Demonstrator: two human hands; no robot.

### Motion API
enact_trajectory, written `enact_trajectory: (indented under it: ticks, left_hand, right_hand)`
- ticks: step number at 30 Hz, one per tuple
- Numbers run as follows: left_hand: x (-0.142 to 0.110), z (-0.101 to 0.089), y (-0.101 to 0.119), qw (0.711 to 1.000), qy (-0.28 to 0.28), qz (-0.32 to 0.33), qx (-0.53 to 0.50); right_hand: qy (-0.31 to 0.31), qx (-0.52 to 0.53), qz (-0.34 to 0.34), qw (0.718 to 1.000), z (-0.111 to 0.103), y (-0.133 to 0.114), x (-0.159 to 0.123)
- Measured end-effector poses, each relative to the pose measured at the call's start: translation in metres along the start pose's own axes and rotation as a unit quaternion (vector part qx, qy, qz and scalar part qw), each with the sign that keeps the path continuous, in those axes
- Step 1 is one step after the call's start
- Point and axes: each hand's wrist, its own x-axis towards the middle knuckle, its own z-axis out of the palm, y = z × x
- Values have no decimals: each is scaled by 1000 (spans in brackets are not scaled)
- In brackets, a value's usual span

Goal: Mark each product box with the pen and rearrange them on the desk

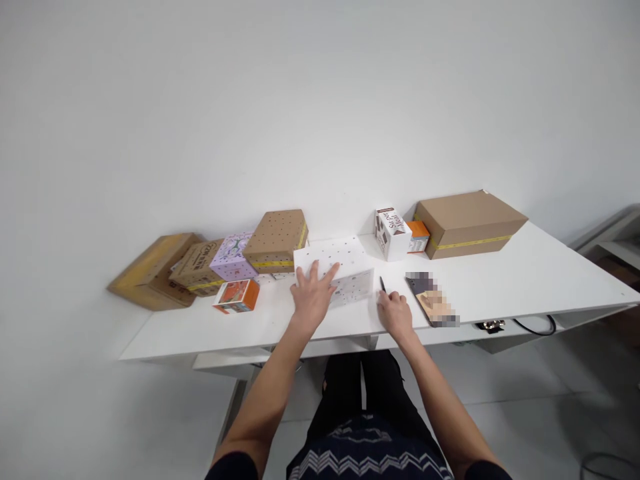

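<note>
My left hand [313, 292] lies on a white sheet with dark spots [325, 252], its fingers spread. Beside that hand a part of the sheet stands up as a flap [353, 287], angled toward the table's front edge. My right hand [396, 312] rests on the table to the right of the flap, fingers curled round a slim black pen [383, 285] whose end points away from me. Just right of this hand lies a phone [425, 297], its picture partly blurred out.
Along the wall on the left stand a large carton [160, 270], a smaller brown box [200, 267], a purple box [234, 257], a spotted brown box [275, 240] and an orange box [237, 297]. On the right are a white box [393, 233], another orange box [418, 237] and a long carton [470, 223].
</note>
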Motion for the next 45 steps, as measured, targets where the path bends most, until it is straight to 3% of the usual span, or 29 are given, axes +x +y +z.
enact_trajectory:
  ticks: [5, 10, 14, 19, 22, 25, 28, 30, 33, 35, 39, 45]
  left_hand:
    - [68, 20, 15, 999, 14, 21, -23]
    - [133, 32, 27, 996, 2, 60, -63]
    - [162, 38, 39, 994, -2, 84, -76]
    - [182, 45, 47, 993, -9, 87, -82]
    - [180, 42, 45, 990, -5, 106, -94]
    - [162, 29, 29, 986, 51, 106, -117]
    - [134, 9, -12, 986, 129, 8, -110]
    - [120, -4, -50, 983, 145, -82, -82]
    - [112, -19, -103, 980, 33, -183, -70]
    - [113, -22, -125, 971, -53, -216, -90]
    - [116, -19, -137, 960, -119, -222, -122]
    - [94, -18, -121, 973, -60, -193, -114]
  right_hand:
    - [54, 67, -33, 996, 27, -1, -5]
    - [107, 124, -38, 986, 38, 7, -4]
    - [126, 127, -36, 983, 42, 6, -4]
    - [125, 112, -39, 985, 43, 6, -5]
    - [124, 108, -41, 986, 42, 6, -5]
    - [125, 106, -43, 986, 43, 7, -6]
    - [135, 96, -48, 985, 45, 8, -6]
    - [147, 89, -54, 984, 47, 9, -5]
    - [168, 85, -61, 980, 50, 10, -5]
    - [174, 83, -61, 979, 50, 11, -5]
    - [170, 82, -61, 980, 49, 10, -5]
    - [154, 91, -50, 983, 48, 9, -6]
